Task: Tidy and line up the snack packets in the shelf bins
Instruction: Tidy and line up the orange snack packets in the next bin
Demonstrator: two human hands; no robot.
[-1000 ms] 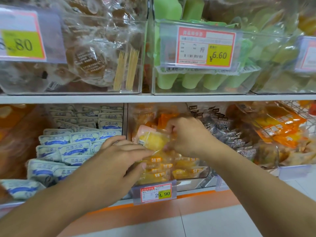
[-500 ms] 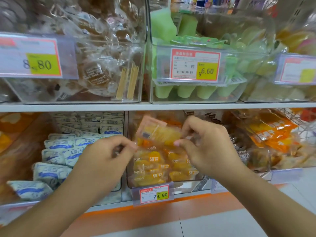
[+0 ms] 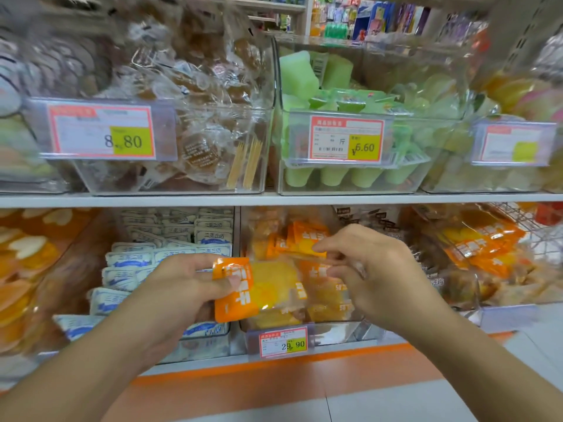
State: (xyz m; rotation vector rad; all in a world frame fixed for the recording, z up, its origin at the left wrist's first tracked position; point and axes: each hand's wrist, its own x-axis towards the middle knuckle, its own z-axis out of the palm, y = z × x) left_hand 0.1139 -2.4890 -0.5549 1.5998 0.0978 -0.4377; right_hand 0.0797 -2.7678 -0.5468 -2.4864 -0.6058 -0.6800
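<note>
An orange and yellow snack packet (image 3: 243, 289) is held in front of the clear middle bin (image 3: 335, 332) on the lower shelf. My left hand (image 3: 179, 287) grips the packet's orange left end, thumb on top. My right hand (image 3: 377, 275) is at the packet's right side, fingertips pinching a clear wrapper edge; whether that edge belongs to the same packet is unclear. More orange and yellow packets (image 3: 304, 239) lie jumbled in the bin behind, partly hidden by my hands. A 29.90 price tag (image 3: 283, 342) hangs on the bin's front.
White-and-blue packets (image 3: 137, 258) fill the bin to the left. Dark packets (image 3: 380, 216) and more orange packets (image 3: 478, 248) lie to the right. Above the shelf board (image 3: 274, 198) stand bins of brown sweets (image 3: 198, 86) and green jelly cups (image 3: 335, 175).
The packet has come down from the right hand's pinch to in front of the bin. My left hand has taken hold of its left end. The view has tilted upward.
</note>
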